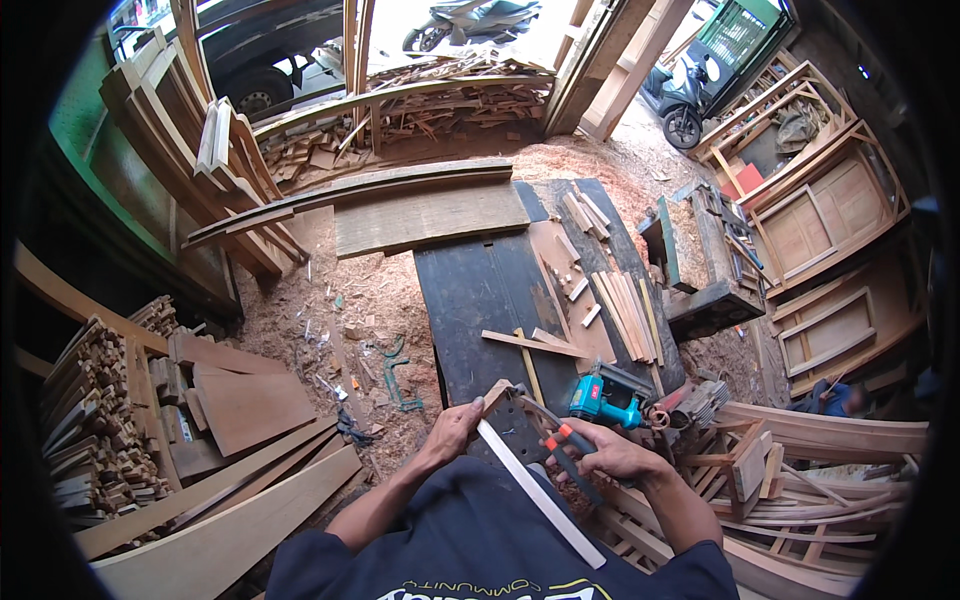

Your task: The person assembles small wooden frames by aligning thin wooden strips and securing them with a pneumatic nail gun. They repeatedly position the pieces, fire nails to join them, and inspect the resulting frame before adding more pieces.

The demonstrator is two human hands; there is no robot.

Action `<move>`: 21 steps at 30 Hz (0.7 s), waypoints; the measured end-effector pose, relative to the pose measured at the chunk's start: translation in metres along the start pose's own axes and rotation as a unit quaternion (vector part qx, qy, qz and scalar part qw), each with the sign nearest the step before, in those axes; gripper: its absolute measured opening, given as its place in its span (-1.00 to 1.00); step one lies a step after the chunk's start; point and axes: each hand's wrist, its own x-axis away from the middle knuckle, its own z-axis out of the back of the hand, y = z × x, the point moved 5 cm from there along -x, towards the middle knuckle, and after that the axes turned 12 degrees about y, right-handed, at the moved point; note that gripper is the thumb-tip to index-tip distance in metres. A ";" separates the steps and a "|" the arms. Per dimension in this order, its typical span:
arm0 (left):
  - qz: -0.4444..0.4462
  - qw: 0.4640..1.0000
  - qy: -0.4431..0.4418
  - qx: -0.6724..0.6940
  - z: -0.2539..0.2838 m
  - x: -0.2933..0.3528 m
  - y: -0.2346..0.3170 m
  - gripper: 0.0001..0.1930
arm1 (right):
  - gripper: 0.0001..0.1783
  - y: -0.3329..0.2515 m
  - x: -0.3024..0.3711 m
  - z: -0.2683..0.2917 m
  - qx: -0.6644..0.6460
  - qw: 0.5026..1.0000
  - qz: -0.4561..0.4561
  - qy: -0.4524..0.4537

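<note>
My left hand is closed around a short wooden piece above the near edge of the dark workbench. From beside that hand, a pale wooden strip slants down to the right across my shirt; whether the two pieces are joined is unclear. My right hand grips pliers with orange and black handles. Their dark jaws are up against the wooden piece near its right end. A teal nail gun rests on the bench just beyond my right hand.
Several wooden sticks and a wide plank lie on the bench. A green clamp is on the shaving-covered floor to the left. Stacked offcuts stand far left; curved wooden parts crowd the right. Wooden frames lean behind them.
</note>
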 end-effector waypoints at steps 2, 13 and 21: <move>-0.018 0.999 0.003 -0.029 0.001 -0.001 0.001 -0.37 | -0.11 0.001 -0.001 0.000 -0.027 1.000 -0.003 -0.001; 0.069 0.995 -0.022 0.069 0.000 -0.004 -0.001 -0.42 | -0.09 0.015 -0.018 -0.015 -0.023 0.997 0.073 0.030; 0.212 0.832 -0.072 0.508 -0.042 -0.004 0.002 -0.34 | -0.05 0.024 -0.057 -0.057 -0.187 0.962 0.197 -0.005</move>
